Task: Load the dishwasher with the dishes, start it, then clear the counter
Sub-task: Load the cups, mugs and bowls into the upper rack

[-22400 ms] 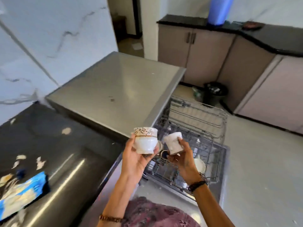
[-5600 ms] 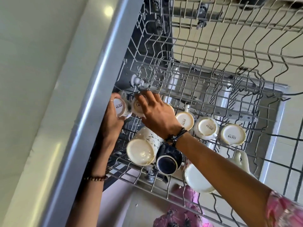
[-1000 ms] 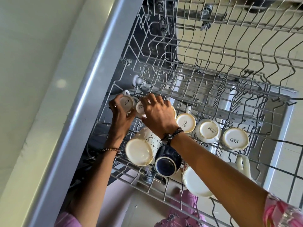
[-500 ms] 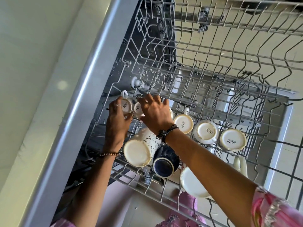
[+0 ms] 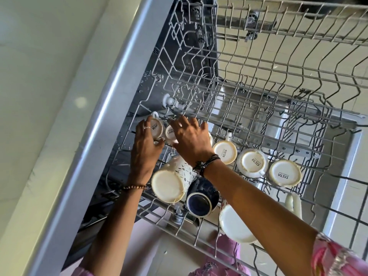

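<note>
I look straight down into the pulled-out wire rack of the dishwasher. My left hand grips a small white cup, upside down, at the rack's left end. Right beside it my right hand lies over a second small white cup, fingers curled on it. Three more upturned white cups stand in a row to the right. A tall patterned mug, a dark blue mug and a large white mug lie nearer me.
The grey edge of the dishwasher's top runs diagonally on the left, with a pale surface beyond it. The far and right parts of the rack hold nothing. A white handle shows at the lower right.
Both hands have stayed on the two small cups at the left end and shifted them only slightly. The view has drifted a little.
</note>
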